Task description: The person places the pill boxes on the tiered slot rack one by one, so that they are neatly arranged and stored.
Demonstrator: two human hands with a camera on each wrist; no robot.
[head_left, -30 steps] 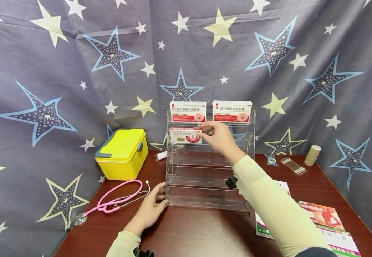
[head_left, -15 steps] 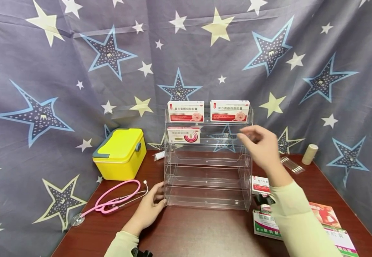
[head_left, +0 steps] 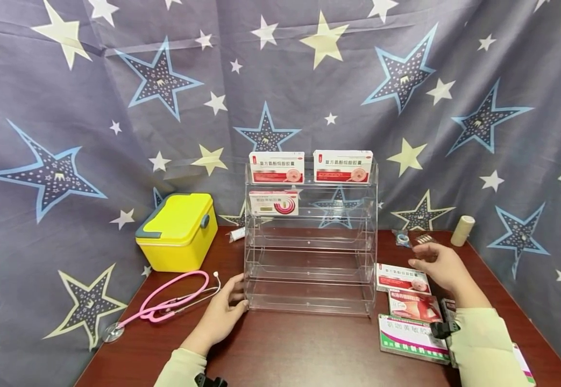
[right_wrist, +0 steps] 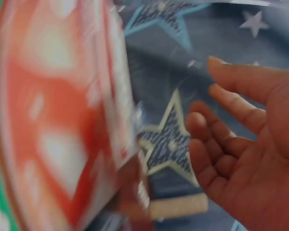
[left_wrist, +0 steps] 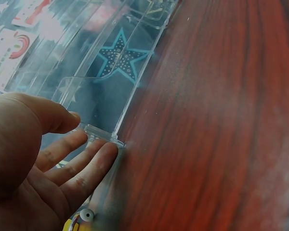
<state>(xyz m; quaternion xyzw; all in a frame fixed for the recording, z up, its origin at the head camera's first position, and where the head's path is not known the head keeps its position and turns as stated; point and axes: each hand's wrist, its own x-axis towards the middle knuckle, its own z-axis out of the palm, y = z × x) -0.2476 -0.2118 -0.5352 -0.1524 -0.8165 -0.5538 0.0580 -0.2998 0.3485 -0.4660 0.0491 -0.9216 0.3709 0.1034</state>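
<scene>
A clear tiered acrylic display rack [head_left: 309,274] stands mid-table. Two white-and-red medicine boxes, the left one [head_left: 277,167] and the right one [head_left: 343,166], stand on its top tier. Another white box with a pink ring design [head_left: 274,203] sits at the left of the tier below. My left hand [head_left: 224,305] rests at the rack's lower left side, its fingertips [left_wrist: 108,151] right at the bottom corner. My right hand [head_left: 447,271] holds nothing, fingers loosely bent, above the medicine boxes at the right: a white-and-red one [head_left: 401,278], a red-orange one [head_left: 413,305] and a green-and-white one [head_left: 411,338].
At the left stand a yellow lidded case [head_left: 176,231] and a pink stethoscope [head_left: 151,312]. Behind the right-hand boxes lie a tape roll in a wrapper [head_left: 402,238], a packet of swabs [head_left: 425,239] and a beige bandage roll [head_left: 462,231]. A star-patterned curtain [head_left: 203,70] hangs behind.
My right hand has let go of the pink-ring box on the second tier and moved right and down, to over the boxes on the table. The left hand has stayed at the rack's side.
</scene>
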